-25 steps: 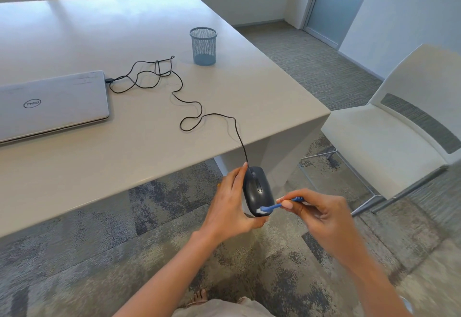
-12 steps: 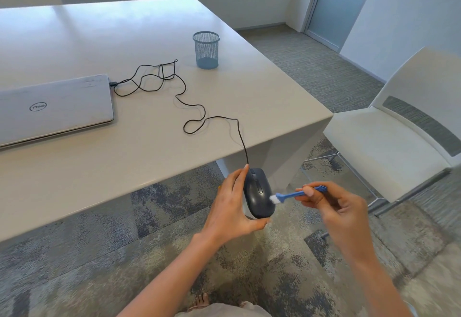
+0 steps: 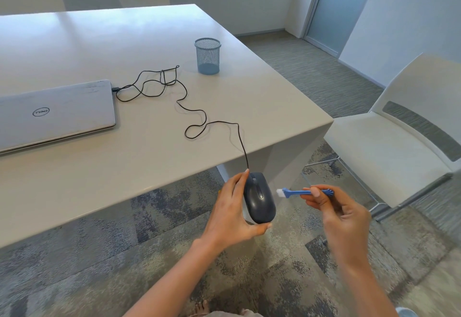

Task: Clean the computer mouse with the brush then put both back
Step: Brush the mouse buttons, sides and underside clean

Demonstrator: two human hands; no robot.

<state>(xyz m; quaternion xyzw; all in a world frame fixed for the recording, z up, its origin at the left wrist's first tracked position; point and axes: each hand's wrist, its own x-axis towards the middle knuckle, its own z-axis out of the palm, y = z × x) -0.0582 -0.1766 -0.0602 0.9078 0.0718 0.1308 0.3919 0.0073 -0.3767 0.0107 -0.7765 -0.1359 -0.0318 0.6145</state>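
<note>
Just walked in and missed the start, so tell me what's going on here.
A person is cleaning a wired mouse with a small blue brush. The left hand holds the mouse in the air just off the table edge. The right hand pinches the brush, its white bristles pointing at the mouse's side, just clear of it. The cable trails back over the table to the closed laptop. Neither item has been put back yet.

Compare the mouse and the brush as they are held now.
The mouse is dark, rounded and bulky; the brush is slim and blue with white bristles. The left hand holds the mouse; the right hand pinches the brush. The mouse trails a cable onto the table; the brush has none. Both are held off the table, apart.
</note>
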